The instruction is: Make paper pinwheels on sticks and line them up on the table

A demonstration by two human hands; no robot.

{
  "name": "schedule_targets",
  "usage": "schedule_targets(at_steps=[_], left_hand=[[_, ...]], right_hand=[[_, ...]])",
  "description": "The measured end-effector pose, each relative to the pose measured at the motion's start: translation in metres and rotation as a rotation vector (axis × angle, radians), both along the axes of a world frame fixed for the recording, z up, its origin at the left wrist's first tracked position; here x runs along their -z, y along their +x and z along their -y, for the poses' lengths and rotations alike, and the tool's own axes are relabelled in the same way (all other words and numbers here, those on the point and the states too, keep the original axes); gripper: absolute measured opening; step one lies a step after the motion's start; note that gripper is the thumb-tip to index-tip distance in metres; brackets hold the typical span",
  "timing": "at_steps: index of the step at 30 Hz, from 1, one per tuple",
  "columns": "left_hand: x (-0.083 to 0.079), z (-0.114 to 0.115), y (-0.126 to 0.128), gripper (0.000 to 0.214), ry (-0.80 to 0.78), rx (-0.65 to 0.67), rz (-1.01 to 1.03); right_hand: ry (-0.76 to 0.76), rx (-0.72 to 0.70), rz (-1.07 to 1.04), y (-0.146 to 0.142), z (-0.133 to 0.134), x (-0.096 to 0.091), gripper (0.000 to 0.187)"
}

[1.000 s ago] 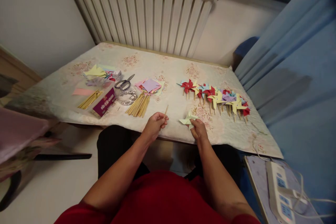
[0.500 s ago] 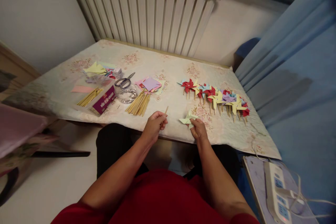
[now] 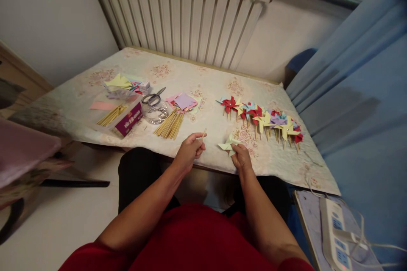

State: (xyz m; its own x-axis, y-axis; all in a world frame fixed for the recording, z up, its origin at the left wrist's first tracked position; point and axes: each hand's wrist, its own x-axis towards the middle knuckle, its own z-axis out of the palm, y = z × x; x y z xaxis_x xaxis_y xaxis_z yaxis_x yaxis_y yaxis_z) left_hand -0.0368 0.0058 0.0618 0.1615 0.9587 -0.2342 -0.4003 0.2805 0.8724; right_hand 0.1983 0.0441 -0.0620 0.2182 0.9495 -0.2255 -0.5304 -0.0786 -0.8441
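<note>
My left hand (image 3: 191, 149) is closed on a thin wooden stick (image 3: 204, 134), whose tip points up past the fingers. A pale green paper pinwheel (image 3: 228, 145) is pinched in my right hand (image 3: 241, 156), its folded blades facing left. The two hands are apart, over the table's near edge. To the left of my left hand lies a fan of wooden sticks (image 3: 169, 125), touching a stack of coloured paper squares (image 3: 183, 101). Finished-looking pinwheels on sticks (image 3: 263, 122), in red, yellow, blue and purple, lie in a row beyond my right hand.
Scissors (image 3: 154, 97) rest by a clear round container (image 3: 156, 114) of small shiny pieces. A purple-sided box (image 3: 129, 121) holds more sticks, with folded papers (image 3: 118, 83) behind it. A power strip (image 3: 335, 233) with cables sits on a stand at lower right.
The stick in my left hand has tilted slightly and shifted a little to the right. My right hand keeps its hold on the pinwheel. The whole view has moved slightly.
</note>
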Motion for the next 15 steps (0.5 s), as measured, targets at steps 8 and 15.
schedule_targets(at_steps=[8,15], left_hand=[[-0.0049,0.0023,-0.0013,0.029,-0.015,0.012,0.001],[0.0013,0.0006,-0.0007,0.02,-0.035,-0.006,-0.064]], right_hand=[[-0.004,0.005,0.005,-0.0003,0.0,-0.0007,0.028],[0.003,0.007,-0.004,0.0003,0.0004,0.0007,0.029]])
